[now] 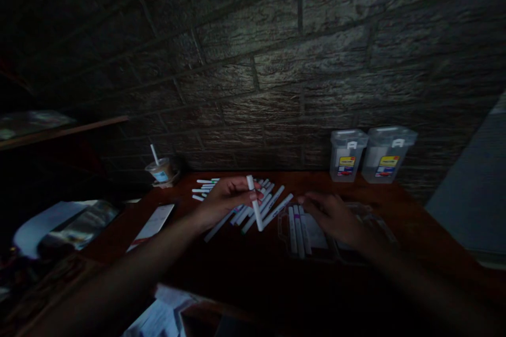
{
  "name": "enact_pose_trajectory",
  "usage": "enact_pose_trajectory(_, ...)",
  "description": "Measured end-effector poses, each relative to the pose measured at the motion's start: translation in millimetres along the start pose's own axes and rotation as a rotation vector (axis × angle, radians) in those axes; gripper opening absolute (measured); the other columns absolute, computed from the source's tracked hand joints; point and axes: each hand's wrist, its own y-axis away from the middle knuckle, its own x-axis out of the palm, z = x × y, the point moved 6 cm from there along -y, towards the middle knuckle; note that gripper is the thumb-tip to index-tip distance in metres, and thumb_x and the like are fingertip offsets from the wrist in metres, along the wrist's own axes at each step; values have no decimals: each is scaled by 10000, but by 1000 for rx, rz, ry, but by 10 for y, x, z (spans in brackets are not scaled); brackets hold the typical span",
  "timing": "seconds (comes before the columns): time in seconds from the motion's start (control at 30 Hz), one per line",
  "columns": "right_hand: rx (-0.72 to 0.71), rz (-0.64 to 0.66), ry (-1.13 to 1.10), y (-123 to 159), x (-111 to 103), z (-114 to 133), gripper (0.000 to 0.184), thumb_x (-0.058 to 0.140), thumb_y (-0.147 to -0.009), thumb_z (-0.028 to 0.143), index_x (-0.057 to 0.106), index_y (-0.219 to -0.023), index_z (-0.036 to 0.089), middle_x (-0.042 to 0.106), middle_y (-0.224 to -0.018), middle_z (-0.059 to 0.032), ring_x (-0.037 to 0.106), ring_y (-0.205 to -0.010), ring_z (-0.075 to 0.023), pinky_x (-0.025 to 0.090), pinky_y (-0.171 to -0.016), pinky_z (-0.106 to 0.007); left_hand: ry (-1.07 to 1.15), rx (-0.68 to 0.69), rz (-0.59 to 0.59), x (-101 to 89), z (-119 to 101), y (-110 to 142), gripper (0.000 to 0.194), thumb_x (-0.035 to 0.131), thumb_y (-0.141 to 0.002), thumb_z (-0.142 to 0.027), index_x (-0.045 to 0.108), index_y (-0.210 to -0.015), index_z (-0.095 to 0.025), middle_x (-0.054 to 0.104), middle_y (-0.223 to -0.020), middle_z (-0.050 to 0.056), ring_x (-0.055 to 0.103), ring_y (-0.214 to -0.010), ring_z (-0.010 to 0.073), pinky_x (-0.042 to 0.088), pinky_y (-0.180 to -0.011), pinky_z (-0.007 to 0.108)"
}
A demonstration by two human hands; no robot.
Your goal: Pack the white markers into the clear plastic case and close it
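Observation:
My left hand [225, 199] is closed on a white marker [255, 202], which it holds nearly upright above a loose pile of white markers [259, 205] on the dark wooden table [245, 263]. My right hand [332, 216] lies low over a clear plastic tray [316, 237] that has three markers [297, 230] lined up in it. Its fingers are stretched out toward those markers, and nothing shows in its grasp. More markers [203, 188] lie scattered at the back left of the pile.
Two clear lidded containers [348, 155] [388, 154] with labels stand against the brick wall at the back right. A plastic cup with a straw [160, 168] sits at the back left. A white card [152, 225] and papers [158, 316] lie on the left and near side.

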Motion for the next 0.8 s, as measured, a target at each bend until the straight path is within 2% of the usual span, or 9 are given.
enact_pose_trajectory(0.03, 10, 8, -37, 12, 8, 28, 357, 490, -1035, 410, 739, -866, 218, 726, -699, -19, 681, -618, -197, 501, -602, -303, 98, -13, -19, 152, 89, -53, 334, 895, -764, -336, 773, -1012, -148, 801, -940, 86, 758, -812, 187, 612, -754, 290)
enact_pose_trajectory(0.1, 9, 65, -181, 37, 67, 84, 313, 481, -1045, 406, 727, -978, 224, 770, -865, -33, 725, -776, -207, 529, -685, -301, 235, -20, -54, 398, 247, -195, 353, 921, -729, -342, 766, -978, -145, 794, -923, 75, 762, -809, 192, 632, -751, 303)
enact_pose_trajectory(0.17, 14, 99, -271, 57, 131, 110, 226, 586, -1003, 401, 700, -1110, 237, 774, -910, -24, 719, -802, -201, 528, -700, -294, 312, 1, -98, 545, 374, -351, 353, 944, -693, -345, 752, -912, -145, 776, -864, 48, 756, -780, 181, 642, -726, 295)
enact_pose_trajectory(0.23, 18, 117, -295, 65, 186, 105, 242, 672, -955, 374, 687, -1160, 245, 763, -875, -3, 695, -751, -183, 506, -663, -276, 351, 27, -136, 607, 491, -476, 347, 952, -676, -350, 729, -852, -150, 752, -810, 21, 746, -748, 166, 647, -704, 283)
enact_pose_trajectory(0.33, 47, 122, -303, 59, 226, 58, 155, 628, -976, 324, 716, -1067, 234, 750, -847, 4, 677, -733, -171, 491, -647, -265, 336, 54, -147, 613, 646, -555, 339, 920, -719, -391, 691, -808, -158, 735, -782, 11, 738, -724, 157, 643, -668, 266)
enact_pose_trajectory(0.4, 86, 121, -316, 57, 228, 16, 184, 574, -1002, 331, 722, -984, 223, 741, -826, -3, 666, -699, -165, 494, -633, -265, 284, 70, -141, 582, 703, -543, 350, 879, -763, -443, 676, -795, -159, 728, -754, 20, 736, -710, 163, 631, -629, 256)
enact_pose_trajectory(0.5, 146, 121, -372, 64, 221, -32, 249, 536, -1030, 386, 713, -971, 222, 740, -824, -12, 646, -646, -151, 507, -614, -265, 211, 85, -134, 522, 724, -495, 351, 813, -819, -488, 684, -824, -162, 728, -767, 37, 717, -679, 159, 614, -588, 255)
enact_pose_trajectory(0.63, 194, 151, -427, 87, 244, -59, 257, 536, -1042, 413, 709, -1016, 226, 728, -806, -10, 618, -620, -134, 497, -593, -255, 230, 92, -105, 491, 752, -482, 274, 783, -850, -415, 683, -967, -188, 739, -821, 32, 681, -640, 133, 575, -550, 227)
enact_pose_trajectory(0.8, 264, 218, -427, 138, 303, -104, 307, 513, -1049, 455, 705, -1051, 215, 664, -697, 12, 536, -551, -123, 425, -532, -248, 268, 117, -86, 513, 779, -499, 330, 787, -848, -323, 668, -1133, -205, 732, -811, 20, 674, -641, 135, 553, -539, 218)
